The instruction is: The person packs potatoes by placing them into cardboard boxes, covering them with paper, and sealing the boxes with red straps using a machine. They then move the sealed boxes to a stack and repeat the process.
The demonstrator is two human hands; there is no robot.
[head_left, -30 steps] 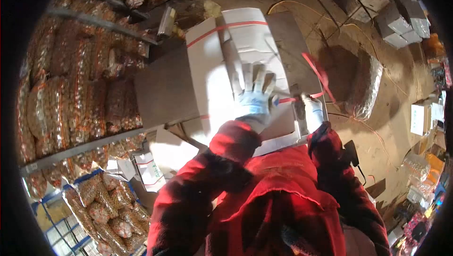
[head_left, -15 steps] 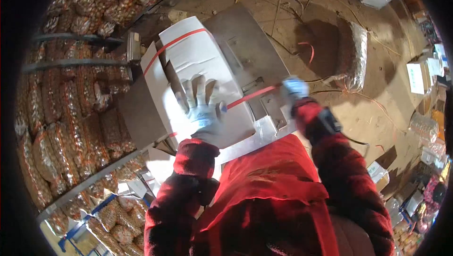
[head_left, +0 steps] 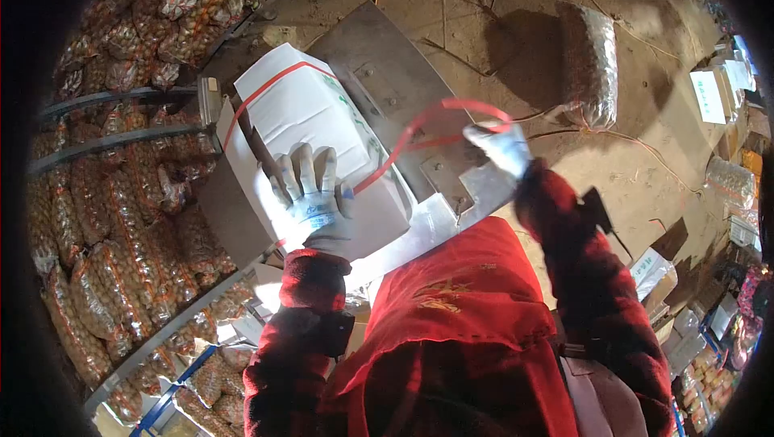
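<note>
A white carton (head_left: pixel 302 110) lies on a metal strapping table (head_left: pixel 379 74), with one red strap band around its far end. My left hand (head_left: pixel 310 199), in a pale glove, presses flat on the carton's near end, fingers spread. My right hand (head_left: pixel 500 147), also gloved, is shut on a red strap (head_left: pixel 419 126) that loops up from the carton's near side and arcs over to that hand, above the table's right edge. Red sleeves and a red apron fill the bottom of the view.
Metal racks at the left hold several net bags of nuts (head_left: pixel 105 219). A clear-wrapped bundle (head_left: pixel 592 66) lies on the dirt floor at the right, with cords running across it. White boxes (head_left: pixel 713 90) stand along the far right edge.
My right hand has lifted and pulled the red strap up and rightward, so it now forms a loop in the air. The left hand stays pressed on the carton.
</note>
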